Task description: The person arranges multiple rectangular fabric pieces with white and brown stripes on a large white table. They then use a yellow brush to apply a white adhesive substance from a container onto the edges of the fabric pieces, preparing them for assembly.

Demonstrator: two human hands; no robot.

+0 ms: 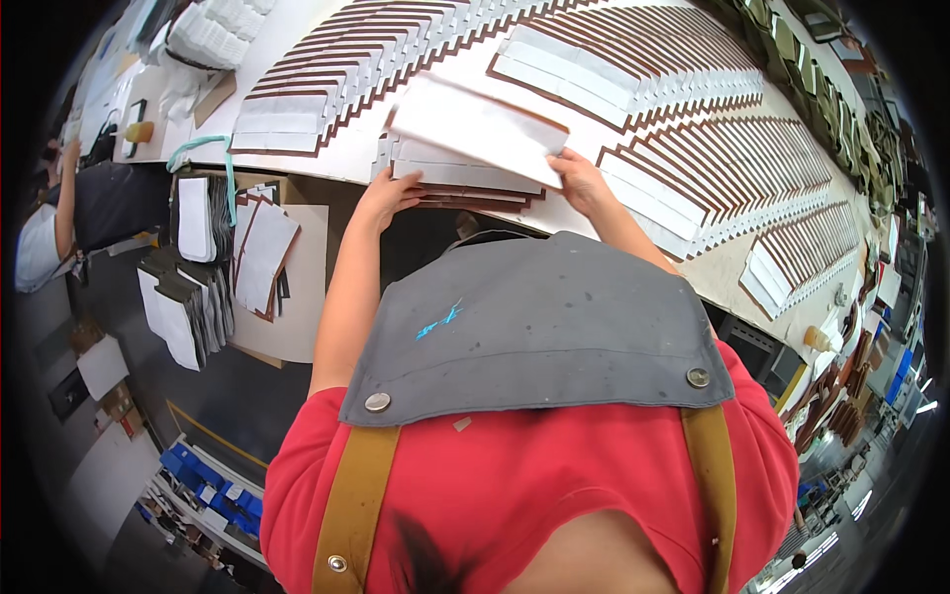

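My right hand (582,181) grips the lower right corner of a flat white panel with a brown edge (475,127), held tilted above the table. My left hand (388,198) rests with its fingers on a small stack of similar white and brown pieces (465,178) at the table's near edge, under the raised panel. A grey apron bib (534,327) over a red shirt fills the lower middle of the view.
Long overlapping rows of white and brown pieces (693,89) cover the pale worktable (722,272). A lower side table (297,317) on the left holds several stacks of pieces. Another person (45,238) sits at far left. Blue bins (213,485) stand below.
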